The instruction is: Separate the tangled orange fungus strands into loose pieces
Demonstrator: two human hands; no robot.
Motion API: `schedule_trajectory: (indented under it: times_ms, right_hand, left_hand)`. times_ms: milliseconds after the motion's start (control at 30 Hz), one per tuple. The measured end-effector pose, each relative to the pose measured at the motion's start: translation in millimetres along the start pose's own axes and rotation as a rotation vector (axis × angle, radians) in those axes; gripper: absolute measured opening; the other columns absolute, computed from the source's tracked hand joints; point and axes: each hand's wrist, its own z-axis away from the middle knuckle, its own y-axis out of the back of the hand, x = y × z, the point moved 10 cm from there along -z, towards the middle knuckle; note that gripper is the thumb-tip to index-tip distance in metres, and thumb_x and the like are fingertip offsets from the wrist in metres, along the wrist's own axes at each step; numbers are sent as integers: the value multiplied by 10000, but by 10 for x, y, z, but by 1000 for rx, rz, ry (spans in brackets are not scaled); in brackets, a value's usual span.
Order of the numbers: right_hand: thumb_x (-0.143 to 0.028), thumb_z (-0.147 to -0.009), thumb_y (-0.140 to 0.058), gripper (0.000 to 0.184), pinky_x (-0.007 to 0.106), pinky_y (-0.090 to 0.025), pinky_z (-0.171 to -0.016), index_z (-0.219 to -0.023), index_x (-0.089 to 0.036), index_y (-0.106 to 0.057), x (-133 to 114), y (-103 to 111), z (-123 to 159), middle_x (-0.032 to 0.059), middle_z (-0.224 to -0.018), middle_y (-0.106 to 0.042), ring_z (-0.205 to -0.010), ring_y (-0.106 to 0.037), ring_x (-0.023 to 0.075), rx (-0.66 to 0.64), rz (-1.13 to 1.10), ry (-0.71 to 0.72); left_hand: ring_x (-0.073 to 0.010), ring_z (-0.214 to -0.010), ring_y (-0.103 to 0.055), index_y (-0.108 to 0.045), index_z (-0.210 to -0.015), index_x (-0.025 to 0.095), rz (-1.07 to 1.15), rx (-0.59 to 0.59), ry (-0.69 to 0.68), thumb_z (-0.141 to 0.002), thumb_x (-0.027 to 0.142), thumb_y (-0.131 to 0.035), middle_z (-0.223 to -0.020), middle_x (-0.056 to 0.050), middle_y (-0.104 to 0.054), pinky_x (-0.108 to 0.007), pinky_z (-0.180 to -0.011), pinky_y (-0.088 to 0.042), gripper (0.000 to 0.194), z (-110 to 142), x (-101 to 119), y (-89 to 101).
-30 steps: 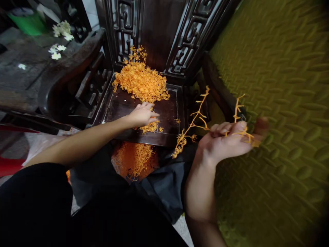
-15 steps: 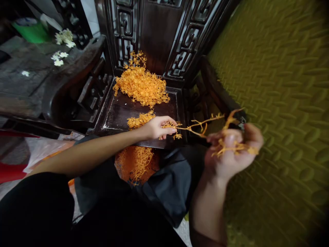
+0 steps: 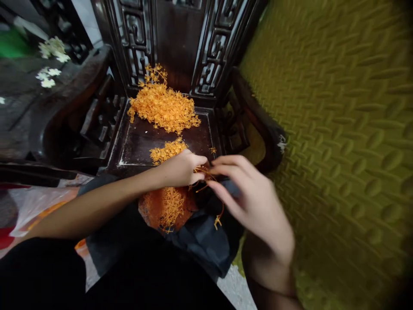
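Observation:
My left hand (image 3: 187,168) is closed in a pinch on a thin orange branching sprig (image 3: 203,171), above the front edge of the dark wooden seat (image 3: 142,144). From the right my right hand (image 3: 254,193) meets it, thumb and fingertips closing on the same sprig. One loose stem (image 3: 221,213) dangles below the fingers. Behind the left hand lies a small heap of orange sprig tips (image 3: 169,150), partly covered by that hand. A larger orange pile (image 3: 164,107) rests at the back of the seat. Below the hands, an orange-tinted container (image 3: 151,206) holds bare orange stems.
The carved chair back (image 3: 177,47) rises behind the seat, with curved armrests on both sides. White flowers (image 3: 48,77) lie on a dark table at left. A yellow-green textured mat (image 3: 338,107) stands at right. A clear plastic bag (image 3: 35,206) lies at lower left.
My left hand went from the small heap to the sprig, then slightly down and left. My right hand swung in from the right with its stems, and both hands now meet. The view shifted right.

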Motion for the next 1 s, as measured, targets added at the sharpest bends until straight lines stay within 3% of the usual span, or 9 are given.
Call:
schedule_trajectory:
  times_ms: [67, 133, 233, 333, 400, 500, 600, 767, 1000]
  right_hand:
    - [-348, -896, -738, 118, 383, -551, -841, -933, -239, -712, 18, -515, -368, 79, -1018, -671, -914, -655, 226, -151, 103, 108]
    - [-355, -913, -722, 145, 338, -528, -774, -898, -213, -696, 188, -777, -574, 56, -909, -679, -820, -640, 195, -197, 107, 104]
    - [-407, -885, -748, 216, 275, -481, -637, -926, -196, -718, 568, -948, -650, 16, -770, -678, -678, -607, 154, -246, -62, -53]
    - [-445, -815, -800, 315, 237, -440, -561, -951, -175, -710, 922, -970, -638, -8, -664, -657, -590, -580, 126, -149, -429, -288]
    - [-426, -748, -851, 346, 225, -441, -546, -918, -173, -685, 1075, -1015, -629, -23, -623, -639, -555, -563, 108, -69, -701, -424]
    - [-345, -678, -905, 355, 184, -393, -491, -900, -173, -689, 1123, -1133, -642, -31, -641, -616, -540, -504, 74, -59, -980, -533]
    - [-309, -683, -911, 338, 158, -360, -474, -919, -165, -719, 1100, -1205, -636, -19, -670, -594, -562, -462, 56, -99, -1079, -591]
    - [-254, -672, -909, 284, 160, -332, -452, -862, -165, -718, 1084, -1250, -589, -21, -670, -551, -554, -412, 51, -113, -1136, -620]
    - [-276, -635, -930, 303, 169, -292, -464, -787, -156, -697, 1079, -1222, -560, -13, -683, -570, -573, -419, 55, -29, -1112, -635]
  left_hand:
    - [-185, -797, -673, -727, -933, 162, -13, 61, 59, -905, 293, -637, -842, -62, -750, -317, -799, -490, 161, 22, -142, 117]
    - [-176, -811, -678, -707, -1065, 163, 22, 100, 131, -879, 313, -678, -861, -44, -745, -303, -802, -498, 241, 55, -307, 245]
    - [-225, -1060, -677, -586, -1359, 181, -56, 199, 169, -826, 299, -730, -1143, -87, -738, -353, -947, -499, 565, 97, -455, 530]
    - [-340, -1398, -478, -432, -1525, 178, -210, 484, 237, -818, 282, -735, -1523, -176, -521, -489, -1136, -391, 777, 193, -582, 967]
    - [-348, -1406, -472, -321, -1589, 169, -99, 615, 318, -852, 307, -712, -1578, -216, -444, -491, -1116, -422, 846, 264, -750, 1094]
    - [-261, -1163, -658, -243, -1623, 187, 329, 368, 248, -895, 381, -686, -1425, -226, -589, -372, -914, -551, 875, 109, -851, 716]
    - [-180, -851, -708, -345, -1579, 164, 593, 67, 67, -784, 401, -818, -1141, -153, -732, -278, -709, -562, 955, -2, -619, 267]
    - [-104, -580, -607, -624, -1329, 121, 692, 206, 99, -789, 379, -807, -835, -48, -741, -226, -510, -474, 626, -36, -638, 236]
    - [-98, -618, -611, -710, -1057, 128, 802, 359, 219, -783, 271, -779, -811, -34, -722, -229, -554, -500, 317, 8, -682, 348]
